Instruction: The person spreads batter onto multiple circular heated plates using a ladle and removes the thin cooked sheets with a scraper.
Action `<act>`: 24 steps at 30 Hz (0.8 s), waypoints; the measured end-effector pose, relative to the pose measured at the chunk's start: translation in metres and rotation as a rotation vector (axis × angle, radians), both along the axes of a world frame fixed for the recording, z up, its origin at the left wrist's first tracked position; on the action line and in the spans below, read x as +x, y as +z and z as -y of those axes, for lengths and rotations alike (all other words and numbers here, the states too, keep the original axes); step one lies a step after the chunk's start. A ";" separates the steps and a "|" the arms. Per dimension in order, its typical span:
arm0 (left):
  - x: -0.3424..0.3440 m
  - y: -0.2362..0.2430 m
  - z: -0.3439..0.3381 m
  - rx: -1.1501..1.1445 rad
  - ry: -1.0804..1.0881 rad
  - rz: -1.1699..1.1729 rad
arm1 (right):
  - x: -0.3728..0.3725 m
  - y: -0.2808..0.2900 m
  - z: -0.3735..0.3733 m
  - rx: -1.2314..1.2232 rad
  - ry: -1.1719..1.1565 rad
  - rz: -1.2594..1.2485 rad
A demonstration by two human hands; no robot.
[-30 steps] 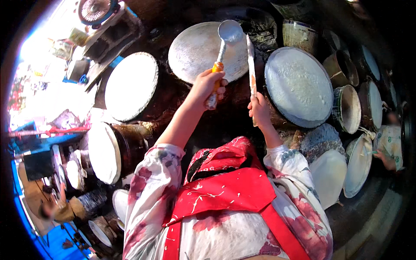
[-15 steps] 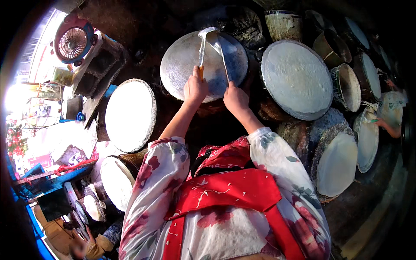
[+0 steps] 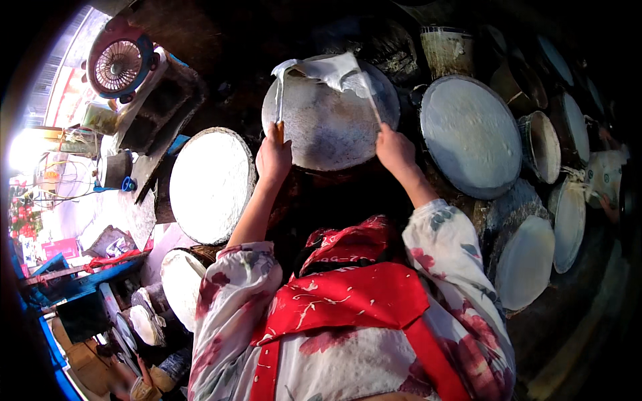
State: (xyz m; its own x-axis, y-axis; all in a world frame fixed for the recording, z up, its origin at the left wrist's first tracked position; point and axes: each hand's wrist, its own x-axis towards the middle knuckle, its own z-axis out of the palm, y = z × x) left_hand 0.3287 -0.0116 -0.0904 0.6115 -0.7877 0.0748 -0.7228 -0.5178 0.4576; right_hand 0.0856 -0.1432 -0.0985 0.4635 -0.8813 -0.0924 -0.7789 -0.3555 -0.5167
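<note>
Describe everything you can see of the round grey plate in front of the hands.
The round grey plate is mottled and metallic-looking, with a paler edge. It sits ahead of the person, broad face toward the camera. The near part is bare; a thin white sheet crosses its far part, running between an orange-handled tool in the left hand and a slim stick in the right hand. Whether these touch it is unclear.

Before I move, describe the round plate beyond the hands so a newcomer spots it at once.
Find the red apron at bottom centre, then look up past the left hand and right hand. The round plate lies just beyond them. Its surface is mottled grey, unlike the white discs either side.
</note>
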 end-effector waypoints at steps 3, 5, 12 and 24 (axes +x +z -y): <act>-0.005 0.004 -0.009 0.033 0.043 -0.055 | 0.019 -0.027 -0.009 -0.029 0.119 -0.105; -0.007 0.005 -0.020 0.037 0.035 -0.093 | 0.035 -0.029 -0.016 -0.091 0.230 -0.113; -0.021 0.044 -0.071 0.093 0.155 -0.255 | 0.001 -0.022 0.055 -0.060 0.216 -0.137; -0.066 0.060 -0.133 -0.216 0.265 -0.566 | 0.028 -0.028 0.102 -0.186 0.546 -0.226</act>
